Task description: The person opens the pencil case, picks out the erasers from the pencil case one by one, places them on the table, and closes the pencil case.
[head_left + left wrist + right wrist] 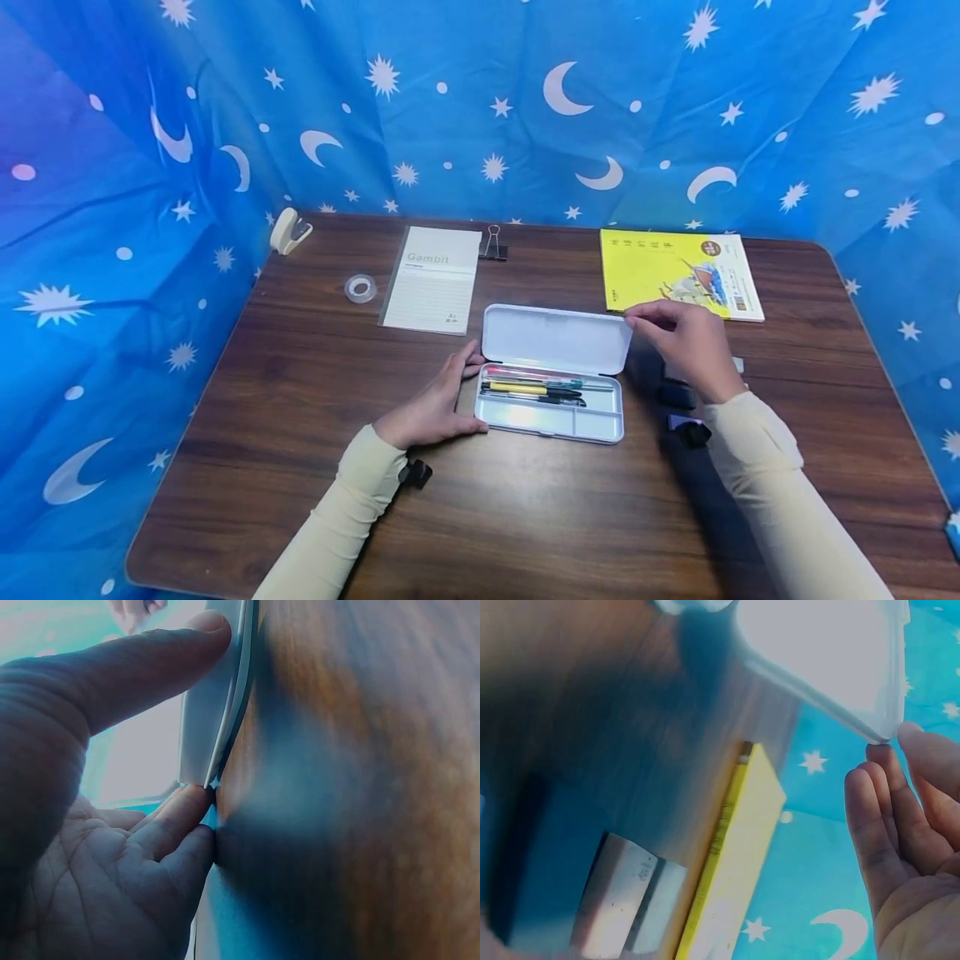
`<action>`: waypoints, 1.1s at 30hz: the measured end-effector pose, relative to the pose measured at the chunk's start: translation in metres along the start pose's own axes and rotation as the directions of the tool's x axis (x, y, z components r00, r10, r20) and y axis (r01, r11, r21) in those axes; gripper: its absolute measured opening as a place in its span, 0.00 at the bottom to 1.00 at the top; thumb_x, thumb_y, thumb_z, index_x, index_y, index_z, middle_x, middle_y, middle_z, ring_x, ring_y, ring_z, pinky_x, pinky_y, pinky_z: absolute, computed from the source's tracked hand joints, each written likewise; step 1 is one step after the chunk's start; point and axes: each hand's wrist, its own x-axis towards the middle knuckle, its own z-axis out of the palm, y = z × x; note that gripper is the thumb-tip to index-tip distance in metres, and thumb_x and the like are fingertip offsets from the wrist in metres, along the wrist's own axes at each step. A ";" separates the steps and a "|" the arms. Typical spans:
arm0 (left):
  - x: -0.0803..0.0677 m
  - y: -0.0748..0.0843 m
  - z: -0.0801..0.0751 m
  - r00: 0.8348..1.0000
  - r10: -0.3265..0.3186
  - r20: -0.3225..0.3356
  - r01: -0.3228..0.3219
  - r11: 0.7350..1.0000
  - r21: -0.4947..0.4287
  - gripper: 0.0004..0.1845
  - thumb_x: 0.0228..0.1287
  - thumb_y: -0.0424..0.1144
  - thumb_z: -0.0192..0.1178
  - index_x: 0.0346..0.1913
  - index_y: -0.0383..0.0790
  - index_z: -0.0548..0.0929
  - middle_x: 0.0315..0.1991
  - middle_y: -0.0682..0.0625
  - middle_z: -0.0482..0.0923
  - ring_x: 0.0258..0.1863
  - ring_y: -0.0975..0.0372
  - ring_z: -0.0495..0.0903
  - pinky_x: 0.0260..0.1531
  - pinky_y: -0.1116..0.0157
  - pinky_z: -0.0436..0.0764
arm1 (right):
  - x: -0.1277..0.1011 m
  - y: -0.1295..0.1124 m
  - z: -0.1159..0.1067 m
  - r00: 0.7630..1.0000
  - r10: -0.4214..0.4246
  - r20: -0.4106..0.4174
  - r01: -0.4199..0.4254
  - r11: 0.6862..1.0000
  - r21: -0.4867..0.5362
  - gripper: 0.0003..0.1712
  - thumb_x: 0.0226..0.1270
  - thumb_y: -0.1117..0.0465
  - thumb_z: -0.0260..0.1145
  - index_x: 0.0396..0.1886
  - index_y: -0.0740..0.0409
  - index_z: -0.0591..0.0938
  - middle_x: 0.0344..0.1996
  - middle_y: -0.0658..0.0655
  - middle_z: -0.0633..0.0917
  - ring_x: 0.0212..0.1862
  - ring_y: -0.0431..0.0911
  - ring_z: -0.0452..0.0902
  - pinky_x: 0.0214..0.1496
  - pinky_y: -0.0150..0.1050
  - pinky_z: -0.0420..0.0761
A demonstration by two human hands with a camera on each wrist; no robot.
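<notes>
A white pencil case stands on the table with its lid raised. Several pens, one with a yellow barrel, lie in its rear compartment. My left hand holds the case by its left end, thumb at the front corner and fingers around the back one. The left wrist view shows that thumb against the case's side wall. At the lid's upper right corner, my right hand pinches the edge between thumb and fingertips, seen close in the right wrist view with the lid above the hand.
Behind the case lie a Gambit notebook, a black binder clip and a yellow book. A tape roll and a white stapler are at left. Small blocks lie under the right forearm.
</notes>
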 end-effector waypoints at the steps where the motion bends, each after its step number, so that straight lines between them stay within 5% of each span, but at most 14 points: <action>1: 0.000 -0.001 0.000 1.000 -0.003 -0.001 0.003 1.000 -0.003 0.67 0.57 0.36 0.81 0.84 0.32 0.37 0.78 0.37 0.59 0.78 0.48 0.63 0.79 0.50 0.54 | -0.007 -0.002 -0.002 1.000 -0.009 -0.008 0.009 1.000 0.004 0.19 0.78 0.49 0.68 0.54 0.58 0.90 0.50 0.61 0.90 0.46 0.55 0.79 0.42 0.37 0.75; 9: 0.001 -0.005 0.002 1.000 -0.006 0.004 0.006 1.000 -0.011 0.65 0.57 0.37 0.80 0.84 0.35 0.40 0.78 0.34 0.58 0.77 0.48 0.63 0.78 0.48 0.58 | -0.068 0.000 0.002 0.984 -0.149 -0.097 0.149 0.989 -0.009 0.06 0.69 0.60 0.77 0.44 0.51 0.93 0.38 0.51 0.92 0.35 0.36 0.81 0.36 0.23 0.74; 15: 0.001 -0.006 0.001 1.000 -0.014 0.011 0.015 1.000 -0.012 0.65 0.55 0.36 0.81 0.84 0.33 0.43 0.78 0.34 0.58 0.77 0.47 0.64 0.78 0.50 0.58 | -0.098 0.011 0.024 0.965 -0.223 -0.140 0.231 0.972 0.044 0.13 0.57 0.70 0.82 0.39 0.51 0.93 0.35 0.48 0.91 0.35 0.30 0.81 0.36 0.20 0.75; 20: 0.001 -0.004 0.000 0.999 -0.031 0.012 0.032 0.999 -0.036 0.66 0.53 0.42 0.83 0.84 0.33 0.46 0.78 0.35 0.59 0.77 0.48 0.64 0.78 0.49 0.58 | -0.110 0.020 0.042 0.970 -0.201 -0.137 0.215 0.971 0.101 0.14 0.55 0.73 0.82 0.39 0.54 0.93 0.33 0.48 0.90 0.33 0.31 0.81 0.35 0.20 0.78; 26: 0.000 -0.001 -0.001 1.000 -0.008 0.001 0.008 1.000 -0.002 0.56 0.64 0.44 0.75 0.83 0.30 0.48 0.78 0.34 0.60 0.77 0.47 0.64 0.78 0.50 0.59 | -0.114 0.026 0.056 0.972 -0.182 -0.147 0.208 0.961 0.182 0.14 0.54 0.75 0.81 0.40 0.59 0.92 0.32 0.51 0.91 0.33 0.30 0.84 0.35 0.21 0.80; 33: -0.001 -0.001 -0.001 1.000 0.004 0.001 -0.004 1.000 0.027 0.53 0.66 0.43 0.73 0.82 0.30 0.50 0.78 0.34 0.61 0.77 0.48 0.65 0.78 0.49 0.57 | -0.114 0.028 0.064 0.945 -0.279 -0.171 0.286 0.958 0.020 0.19 0.49 0.74 0.84 0.42 0.57 0.93 0.31 0.48 0.89 0.32 0.34 0.83 0.35 0.24 0.79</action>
